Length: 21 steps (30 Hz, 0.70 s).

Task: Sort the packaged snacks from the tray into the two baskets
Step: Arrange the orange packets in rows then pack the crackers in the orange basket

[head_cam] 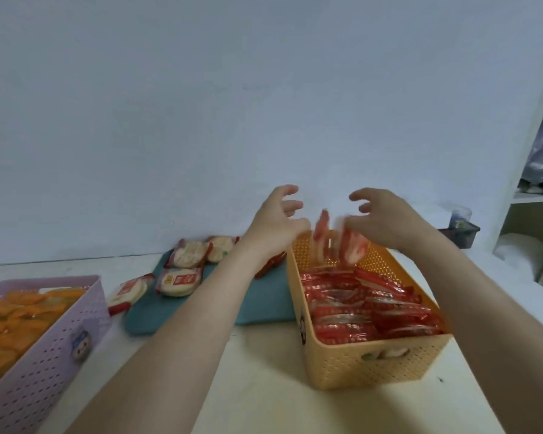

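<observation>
above far end of yellow perforated plastic basket (pixel 373 364): left hand (pixel 275 223), right hand (pixel 386 219) spread open, empty; blurred red-white snack packets (pixel 336 242) falling between. step judged: drop into basket. next: pale packets (pixel 179 280) remain on teal tray (pixel 264 302); lilac basket (pixel 44 349) left.

Red packets (pixel 336 242) between the hands are motion-blurred; purple basket (pixel 44 355) cut off at left edge
</observation>
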Available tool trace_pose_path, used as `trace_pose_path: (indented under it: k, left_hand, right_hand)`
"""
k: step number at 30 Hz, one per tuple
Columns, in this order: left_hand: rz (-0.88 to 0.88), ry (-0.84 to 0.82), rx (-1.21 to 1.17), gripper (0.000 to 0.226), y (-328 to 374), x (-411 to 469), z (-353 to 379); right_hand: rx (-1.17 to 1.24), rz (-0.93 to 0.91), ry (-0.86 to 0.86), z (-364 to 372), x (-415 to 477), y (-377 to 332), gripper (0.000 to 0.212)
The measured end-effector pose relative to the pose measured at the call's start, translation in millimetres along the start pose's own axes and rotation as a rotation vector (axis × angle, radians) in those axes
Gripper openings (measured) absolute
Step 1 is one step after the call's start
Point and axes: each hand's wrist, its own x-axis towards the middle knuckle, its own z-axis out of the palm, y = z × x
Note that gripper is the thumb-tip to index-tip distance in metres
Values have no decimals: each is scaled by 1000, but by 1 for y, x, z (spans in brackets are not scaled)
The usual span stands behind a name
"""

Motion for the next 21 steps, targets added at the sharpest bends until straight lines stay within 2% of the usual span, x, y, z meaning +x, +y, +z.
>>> trace_pose_path:
  k: [3,6,8,11,15,18,19,21]
  left_hand:
    - [41,184,-133,42,-14,-1,-31]
    - [11,410,171,32,-41,2,-76]
    - [-113,461,407,36,-67,4,-104]
    - [-331,364,689,67,-115,10,-128]
    - [-490,165,861,103,-164,16,-131]
    - [-486,94,907,106,-181,19,-132]
    - [-484,59,902,104,-181,19,-131]
    - [-464,24,879,91,-184,18,-128]
  right_hand:
    - [-26,-35,32,4,6,0,36]
    - [22,-154,85,14,16,-28,28]
    - [94,-195,-2,31,30,-54,28]
    - [26,-200,-282,77,53,-92,43]
    - [-321,-93,-507,149,74,-105,67]
    - [-430,31,-555,192,103,-84,97]
    - [-433,35,-581,201,110,-77,96]
    - [-497,-5,-657,207,112,-77,74]
